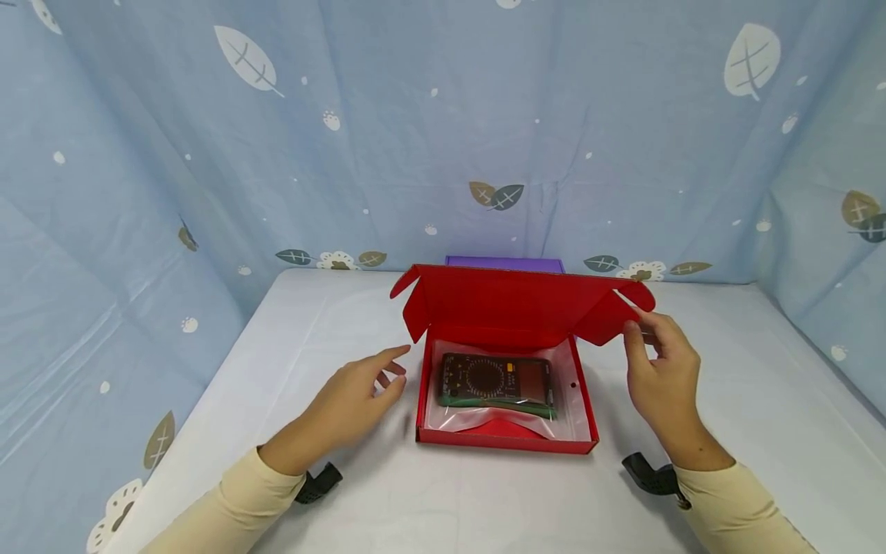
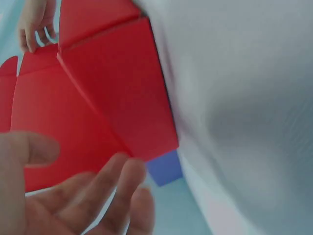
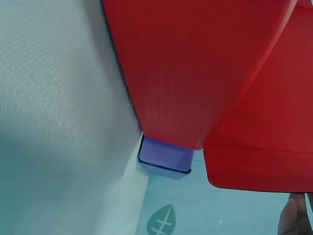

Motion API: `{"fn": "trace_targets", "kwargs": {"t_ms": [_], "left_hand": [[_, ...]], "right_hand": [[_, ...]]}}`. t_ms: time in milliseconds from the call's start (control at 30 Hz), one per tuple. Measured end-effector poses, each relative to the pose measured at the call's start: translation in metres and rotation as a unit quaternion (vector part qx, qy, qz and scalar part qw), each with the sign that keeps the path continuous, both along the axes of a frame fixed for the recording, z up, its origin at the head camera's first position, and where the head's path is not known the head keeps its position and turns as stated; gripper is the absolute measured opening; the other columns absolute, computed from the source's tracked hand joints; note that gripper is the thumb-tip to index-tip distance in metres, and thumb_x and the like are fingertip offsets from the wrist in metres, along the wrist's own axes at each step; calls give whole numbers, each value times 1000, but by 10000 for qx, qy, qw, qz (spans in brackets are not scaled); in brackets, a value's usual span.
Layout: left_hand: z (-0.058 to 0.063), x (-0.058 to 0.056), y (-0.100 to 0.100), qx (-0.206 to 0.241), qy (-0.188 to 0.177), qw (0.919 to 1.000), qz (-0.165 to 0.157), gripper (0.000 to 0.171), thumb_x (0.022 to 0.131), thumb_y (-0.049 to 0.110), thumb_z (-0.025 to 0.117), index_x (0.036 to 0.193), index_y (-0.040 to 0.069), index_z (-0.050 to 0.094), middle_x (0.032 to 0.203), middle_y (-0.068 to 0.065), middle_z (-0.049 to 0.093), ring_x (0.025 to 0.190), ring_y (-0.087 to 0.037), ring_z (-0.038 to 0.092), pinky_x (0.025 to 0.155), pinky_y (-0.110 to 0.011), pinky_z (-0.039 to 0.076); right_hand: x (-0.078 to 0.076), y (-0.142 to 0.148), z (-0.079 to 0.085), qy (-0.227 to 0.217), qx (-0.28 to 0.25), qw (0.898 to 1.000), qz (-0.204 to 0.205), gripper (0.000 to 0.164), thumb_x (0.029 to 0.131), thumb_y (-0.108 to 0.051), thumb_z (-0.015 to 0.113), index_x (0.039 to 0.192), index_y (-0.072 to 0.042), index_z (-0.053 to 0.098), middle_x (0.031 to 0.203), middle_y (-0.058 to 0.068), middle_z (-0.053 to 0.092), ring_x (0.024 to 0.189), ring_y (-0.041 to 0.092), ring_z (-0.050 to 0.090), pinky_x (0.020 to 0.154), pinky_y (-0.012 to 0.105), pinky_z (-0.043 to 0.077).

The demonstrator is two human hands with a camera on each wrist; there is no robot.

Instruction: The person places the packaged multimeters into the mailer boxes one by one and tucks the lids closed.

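Observation:
A red cardboard box (image 1: 508, 441) stands on the table with its lid (image 1: 494, 300) raised. Inside lies a black and green digital multimeter (image 1: 484, 377), wrapped in a clear plastic bag (image 1: 569, 385). My right hand (image 1: 661, 373) pinches the lid's right front corner between thumb and fingers; in the right wrist view only its fingertips (image 3: 289, 215) show at the lid's edge. Just left of the box, my left hand (image 1: 356, 396) hovers with loosely bent, spread fingers and holds nothing. The left wrist view has that hand (image 2: 93, 208) in front of the box's red side (image 2: 120, 88).
Behind the red box stands a purple box (image 1: 505, 264), mostly hidden by the lid. A white cloth covers the table (image 1: 450, 500). Blue leaf-patterned curtains (image 1: 415, 138) hang at the back and sides. Black devices (image 1: 651, 473) are worn at both wrists.

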State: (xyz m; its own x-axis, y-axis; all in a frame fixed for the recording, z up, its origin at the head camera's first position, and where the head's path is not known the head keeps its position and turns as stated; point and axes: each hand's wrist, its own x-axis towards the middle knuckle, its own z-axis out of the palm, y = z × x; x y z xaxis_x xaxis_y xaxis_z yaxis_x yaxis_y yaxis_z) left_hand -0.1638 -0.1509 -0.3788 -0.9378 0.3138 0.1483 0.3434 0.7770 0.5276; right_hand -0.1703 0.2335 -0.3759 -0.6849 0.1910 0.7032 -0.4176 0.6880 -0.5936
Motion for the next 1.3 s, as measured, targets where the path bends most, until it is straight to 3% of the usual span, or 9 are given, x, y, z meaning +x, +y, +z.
{"fn": "trace_targets", "kwargs": {"t_ms": [200, 367, 567, 1300], "left_hand": [[12, -17, 3, 362, 481, 9976, 343, 46, 97, 21, 57, 142, 14, 53, 116, -3, 72, 93, -14, 67, 81, -35, 56], [18, -28, 9, 640, 620, 9955, 325, 47, 96, 20, 56, 142, 11, 52, 121, -3, 68, 98, -16, 66, 83, -37, 56], [22, -32, 16, 849, 669, 9939, 237, 49, 96, 19, 57, 143, 7, 50, 121, -4, 66, 100, -18, 66, 84, -41, 57], [7, -40, 23, 1111, 861, 9900, -119, 42, 96, 8, 59, 138, 5, 54, 117, -9, 66, 96, -20, 71, 80, -37, 60]], "right_hand": [[-1, 1, -2, 16, 24, 10000, 28, 31, 97, -3, 60, 128, 6, 61, 119, 23, 66, 104, -19, 50, 88, -1, 39], [-1, 0, -3, -27, 13, 10000, 42, 31, 98, -3, 59, 128, 5, 61, 119, 22, 66, 105, -19, 50, 89, 0, 39], [-3, -1, -2, 19, 43, 9999, 90, 31, 98, -4, 59, 128, 4, 61, 118, 22, 66, 106, -20, 51, 90, 0, 39], [-2, -1, -5, 101, 110, 9996, 227, 41, 93, 4, 64, 133, -1, 60, 122, 23, 68, 109, -23, 52, 89, 3, 40]]}}
